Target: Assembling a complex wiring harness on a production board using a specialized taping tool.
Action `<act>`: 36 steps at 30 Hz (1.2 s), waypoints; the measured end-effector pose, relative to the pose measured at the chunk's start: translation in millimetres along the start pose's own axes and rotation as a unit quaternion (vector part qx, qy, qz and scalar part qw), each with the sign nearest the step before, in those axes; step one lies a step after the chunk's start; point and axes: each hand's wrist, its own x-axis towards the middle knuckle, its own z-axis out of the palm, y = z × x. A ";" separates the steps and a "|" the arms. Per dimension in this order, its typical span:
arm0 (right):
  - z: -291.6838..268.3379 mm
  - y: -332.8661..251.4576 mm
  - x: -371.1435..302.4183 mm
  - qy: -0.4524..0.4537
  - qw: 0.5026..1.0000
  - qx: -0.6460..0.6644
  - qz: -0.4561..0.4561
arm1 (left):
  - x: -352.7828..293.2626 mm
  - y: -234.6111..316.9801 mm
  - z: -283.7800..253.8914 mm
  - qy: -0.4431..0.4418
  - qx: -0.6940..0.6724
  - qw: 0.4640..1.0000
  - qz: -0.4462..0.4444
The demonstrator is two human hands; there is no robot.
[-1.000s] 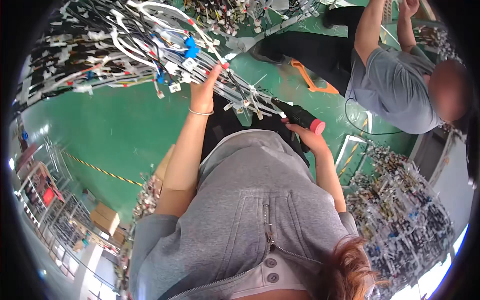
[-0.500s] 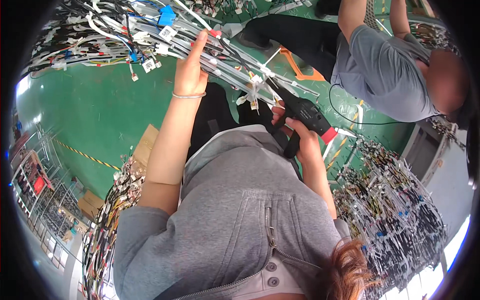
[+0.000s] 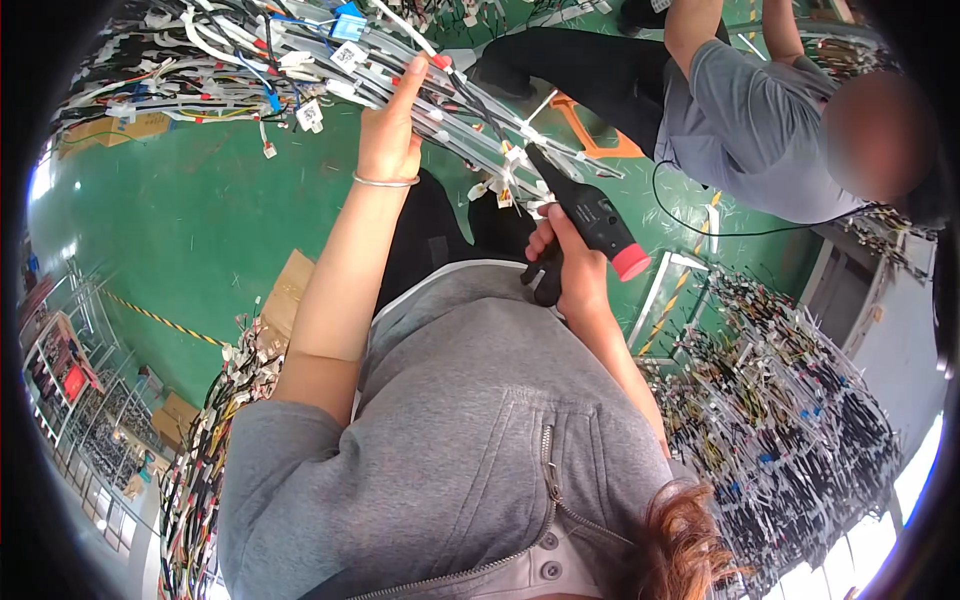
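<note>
So the wire bundle (image 3: 470, 118) runs slantwise in front of the wearer, upper left down to the middle, lots of gray, white and black strands with little connectors on it. Left hand (image 3: 390, 135) has it gripped: thumb laid up along the near side, the other fingers mostly hidden behind the wires, so can't tell how tightly they're curled. Right hand (image 3: 577, 262) is clenched around the grip of a black tool (image 3: 592, 215), pistol-shaped with a pinkish-red end cap. Its nose is right at the lower end of the bundle; can't tell if it's actually touching.

For labels, there's 1 white tag (image 3: 348, 56) with a square code just below a blue connector (image 3: 347, 22), and 1 more coded label (image 3: 309, 117) hanging lower left. The tool has tiny pale print on its side, too small to read.

Further out: green floor (image 3: 230, 225), a co-worker (image 3: 745, 135) in a gray shirt on the right, an orange frame (image 3: 577, 130) near their legs, and a big harness pile (image 3: 790, 430) lower right.
</note>
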 end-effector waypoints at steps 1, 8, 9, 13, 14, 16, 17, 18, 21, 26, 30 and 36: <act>-3.8 2.5 -1.4 0.000 1.000 -0.001 0.001 | 2.4 -1.4 -2.5 0.001 0.000 1.000 -0.001; -28.5 10.2 -21.1 -0.040 0.934 -0.334 -0.119 | 15.2 -2.9 -3.9 0.062 0.030 0.998 0.014; -23.4 12.9 -15.8 -0.052 0.947 -0.299 -0.108 | 15.0 -3.3 -1.1 0.062 0.029 0.998 0.014; -0.4 7.3 -5.2 -0.019 0.989 -0.147 -0.029 | 12.4 -8.1 11.5 0.101 0.001 0.995 0.016; 0.4 9.2 -2.1 -0.035 0.995 -0.092 -0.031 | 12.5 -8.9 12.7 0.101 -0.004 0.995 0.015; 2.0 8.4 -1.6 -0.036 0.996 -0.070 -0.032 | 13.0 -9.6 12.8 0.101 -0.008 0.995 0.015; 4.2 7.2 -1.9 -0.036 0.998 -0.049 -0.031 | 13.8 -9.8 11.9 0.094 -0.006 0.995 0.016; 5.0 7.5 -2.1 -0.037 0.998 -0.049 -0.031 | 14.5 -10.0 11.1 0.086 -0.003 0.996 0.018; 7.0 8.7 -4.7 -0.045 0.999 -0.003 -0.031 | 16.0 -13.5 12.9 0.100 -0.008 0.994 0.033; 11.8 7.9 -8.8 -0.031 0.999 0.029 -0.017 | 13.1 -12.3 12.9 0.096 0.018 0.995 0.024; 12.0 7.4 -11.7 -0.020 0.998 0.053 -0.003 | 11.5 -11.6 14.5 0.096 0.001 0.995 0.008; 15.9 11.5 -14.7 -0.024 0.998 0.058 -0.021 | 10.5 -10.8 13.7 0.081 -0.015 0.997 0.008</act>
